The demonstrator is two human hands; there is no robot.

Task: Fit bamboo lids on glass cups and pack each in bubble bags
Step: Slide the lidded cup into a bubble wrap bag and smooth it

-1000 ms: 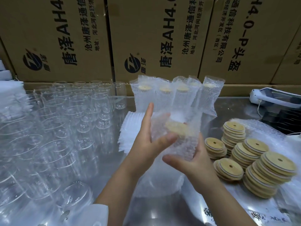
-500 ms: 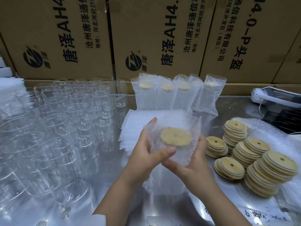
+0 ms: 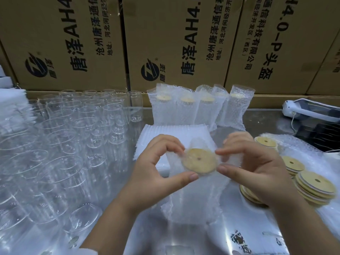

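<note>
A glass cup with a round bamboo lid [image 3: 199,161] stands inside a clear bubble bag [image 3: 191,197] at the table's middle. My left hand [image 3: 156,170] pinches the bag's top edge on the lid's left, thumb below and fingers above. On the lid's right, my right hand [image 3: 252,166] pinches the other side of the bag's mouth the same way. The cup itself is mostly hidden by the bubble wrap.
Many bare glass cups [image 3: 64,144] crowd the left half of the table. Several packed cups in bubble bags [image 3: 198,109] stand at the back. A stack of flat bubble bags [image 3: 174,133] lies behind my hands. Stacks of bamboo lids [image 3: 311,183] sit at the right, cardboard boxes [image 3: 165,39] behind.
The bagged cup has come down and stands more upright, its lid facing up. Both hands have shifted from cradling its sides to pinching the bag's top edge beside the lid.
</note>
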